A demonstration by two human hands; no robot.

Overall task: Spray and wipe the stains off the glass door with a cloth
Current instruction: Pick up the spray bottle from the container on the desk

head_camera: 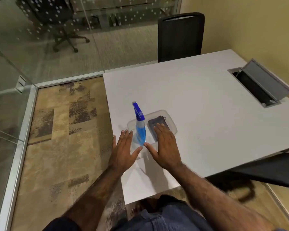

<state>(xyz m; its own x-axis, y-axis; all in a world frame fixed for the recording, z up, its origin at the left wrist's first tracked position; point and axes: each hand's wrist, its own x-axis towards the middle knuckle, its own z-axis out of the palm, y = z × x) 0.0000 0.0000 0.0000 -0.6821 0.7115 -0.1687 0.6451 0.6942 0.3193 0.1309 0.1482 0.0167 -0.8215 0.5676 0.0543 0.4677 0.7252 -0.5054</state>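
A blue spray bottle [140, 127] stands upright in a clear plastic tray [163, 113] near the left edge of a white table [198, 97]. A folded grey cloth [157, 122] lies in the same tray, to the right of the bottle. My left hand [125, 150] hovers just left of the bottle, fingers spread, holding nothing. My right hand [163, 147] is spread flat over the near part of the cloth, fingertips on it; no grip is visible. The glass door [7, 77] and glass wall run along the left and far side.
A black chair [180, 37] stands at the table's far side and another chair's dark seat [264, 170] pokes in at the right. An open grey cable hatch [260, 84] sits in the tabletop at the right. Patterned carpet [65, 130] lies between table and glass.
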